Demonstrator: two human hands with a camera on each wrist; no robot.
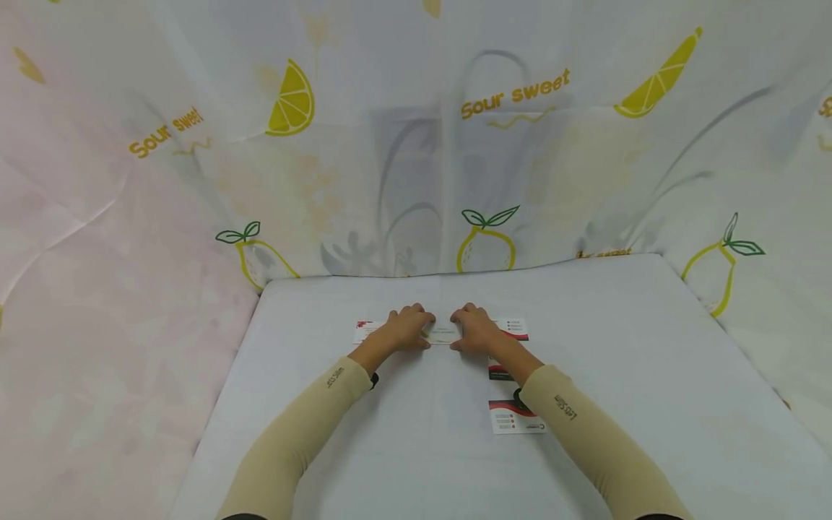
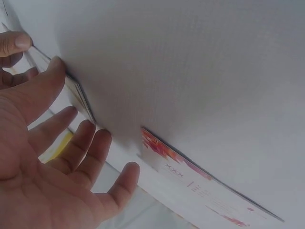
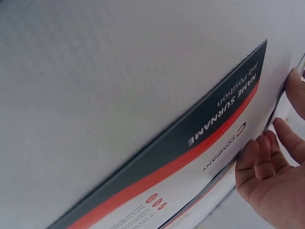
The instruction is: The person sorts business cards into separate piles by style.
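The space is closed in by a pale drape [image 1: 403, 65] printed with lemons and the words "Sour sweet", and a white-covered surface [image 1: 429, 448] is spread below it. Near the middle of the far part of this surface, a small stack of cards [image 1: 443, 334] is held between the two hands. Its left end is pinched by the left hand [image 1: 408, 330], with the thumb at the near edge and bent fingers toward the far edge; its right end is held in the same way by the right hand [image 1: 477, 331], so both grasps are narrowed to the depth of the stack. Whether the stack is raised from the surface cannot be told. The step in hand is judged to be the gathering or squaring of this stack, and an even pressure from both sides is probably called for next, so that the edges are kept aligned. Two hands and one stack are counted; several layered edges are shown in the left wrist view, but their number cannot be made out. Four loose cards are counted besides: a white one with red print [image 1: 364, 330] by the left hand, a red-banded one [image 1: 516, 329] partly covered by the right hand, a dark-and-red one [image 1: 499, 370] under the right forearm, and the nearest card [image 1: 513, 422], laid below it, apart.
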